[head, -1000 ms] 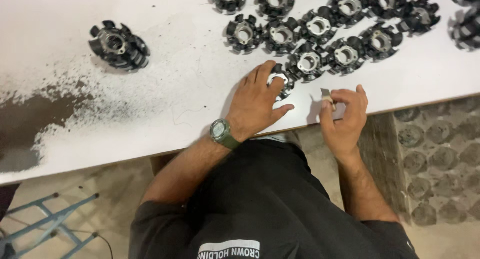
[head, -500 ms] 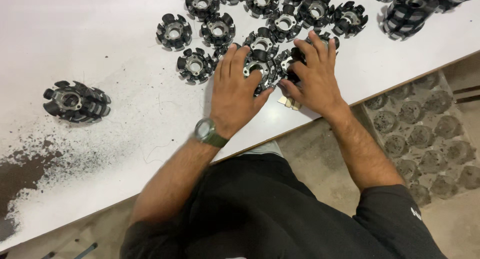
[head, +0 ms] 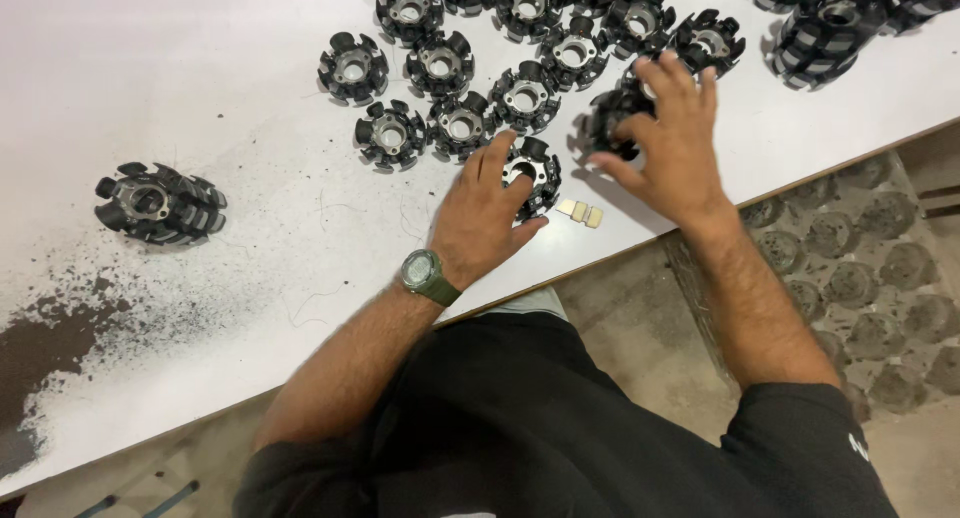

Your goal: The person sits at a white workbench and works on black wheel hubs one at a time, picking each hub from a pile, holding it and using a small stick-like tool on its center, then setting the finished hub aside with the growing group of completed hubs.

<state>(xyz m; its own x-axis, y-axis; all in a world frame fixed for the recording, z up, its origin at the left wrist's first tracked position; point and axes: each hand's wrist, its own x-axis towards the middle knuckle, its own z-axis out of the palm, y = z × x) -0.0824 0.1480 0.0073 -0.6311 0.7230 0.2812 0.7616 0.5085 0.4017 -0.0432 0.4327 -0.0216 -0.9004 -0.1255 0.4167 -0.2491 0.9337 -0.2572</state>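
Honestly the biggest risk looks like the black slotted ring [head: 612, 118] being fumbled, since it's only gripped by the spread, curled fingers of the right hand [head: 672, 143] just above the worktop [head: 150, 68], so a slip could knock it into the neighbouring rings [head: 525, 96] or sweep the small tan pads [head: 581, 213] off the near edge. The left hand [head: 485, 218] is laid flat, fingers wide, on another ring [head: 532, 173] near the edge. Both parts are seen as dark toothed discs with a silvery hub, right of centre.
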